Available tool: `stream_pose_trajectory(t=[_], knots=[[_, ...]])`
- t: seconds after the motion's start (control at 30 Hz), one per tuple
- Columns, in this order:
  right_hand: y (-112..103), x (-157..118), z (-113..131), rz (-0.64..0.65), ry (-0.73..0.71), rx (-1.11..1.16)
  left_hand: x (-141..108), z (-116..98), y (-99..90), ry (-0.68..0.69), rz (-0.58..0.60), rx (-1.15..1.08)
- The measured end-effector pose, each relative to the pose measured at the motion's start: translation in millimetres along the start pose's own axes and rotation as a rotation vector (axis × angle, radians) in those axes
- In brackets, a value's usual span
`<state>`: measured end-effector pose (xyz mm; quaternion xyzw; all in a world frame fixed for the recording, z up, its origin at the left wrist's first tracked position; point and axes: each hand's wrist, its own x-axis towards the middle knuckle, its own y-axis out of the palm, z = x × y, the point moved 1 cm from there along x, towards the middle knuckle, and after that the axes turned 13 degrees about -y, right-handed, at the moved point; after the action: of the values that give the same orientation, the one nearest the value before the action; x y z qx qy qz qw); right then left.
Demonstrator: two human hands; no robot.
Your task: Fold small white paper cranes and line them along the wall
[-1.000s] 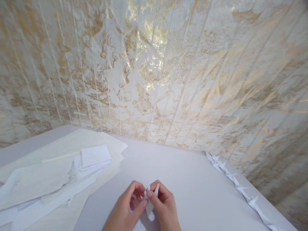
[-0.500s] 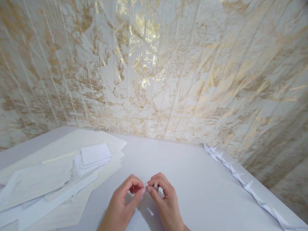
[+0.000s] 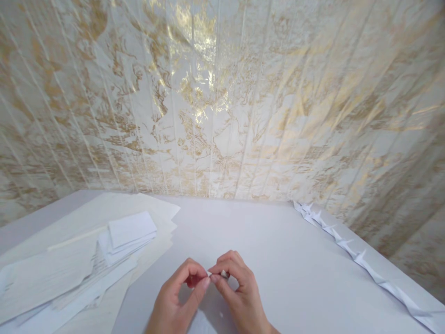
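Note:
At the lower middle of the head view, my left hand (image 3: pixel 182 293) and my right hand (image 3: pixel 239 290) meet at the fingertips above the table. Both are closed in a pinch on a small piece of folded white paper (image 3: pixel 209 274), mostly covered by the fingers. A pale tip of folded paper (image 3: pixel 225 274) pokes out between my right thumb and fingers. Its full shape is hidden. Along the right side runs a row of several folded white paper figures (image 3: pixel 342 243) with pointed ends, looking like paper cranes, apart from my hands.
Large cream sheets (image 3: pixel 153 208) lie on the left of the white table (image 3: pixel 292 273). On top are written-on sheets (image 3: pixel 48 276), paper strips and a small stack of white paper pieces (image 3: pixel 132 229). A white-and-gold patterned curtain (image 3: pixel 222 116) hangs behind the table.
My fingertips have drawn closer together, and less of the folded paper shows between them. The view has shifted slightly, so the papers at left sit further left.

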<state>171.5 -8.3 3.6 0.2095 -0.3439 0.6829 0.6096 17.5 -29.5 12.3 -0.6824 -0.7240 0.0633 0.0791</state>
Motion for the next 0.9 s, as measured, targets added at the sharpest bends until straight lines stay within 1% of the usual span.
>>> stream_pose_trajectory(t=[0.13, 0.23, 0.33, 0.43, 0.53, 0.7, 0.83, 0.9], knots=[[-3.3, 2.6, 3.9, 0.070, -0.047, -0.055, 1.9, 2.0, -2.0, -0.032, 0.045, 0.055], [-8.2, 6.8, 8.9, 0.160, -0.160, -0.156, 0.9, 0.6, -0.6, -0.109, 0.022, 0.018], [-12.6, 10.5, 12.6, 0.228, -0.250, -0.219, -0.3, -2.5, 2.6, -0.179, 0.042, -0.050], [-15.0, 11.9, 13.6, 0.258, -0.270, -0.241, 0.4, -4.5, 4.4, -0.250, 0.068, -0.139], [-15.8, 11.1, 12.5, 0.248, -0.253, -0.228, 2.6, -2.9, 4.0, -0.321, 0.108, -0.233], [-15.5, 8.7, 10.4, 0.188, -0.186, -0.162, 5.6, 0.8, 2.9, -0.446, 0.286, -0.457], [-14.7, 8.1, 10.8, 0.145, -0.138, -0.078, 5.8, -4.9, 3.8, -0.594, 0.420, -0.642], [-13.9, 7.8, 10.9, 0.132, -0.123, -0.051, 5.7, -8.0, 4.0, -0.638, 0.497, -0.701]])
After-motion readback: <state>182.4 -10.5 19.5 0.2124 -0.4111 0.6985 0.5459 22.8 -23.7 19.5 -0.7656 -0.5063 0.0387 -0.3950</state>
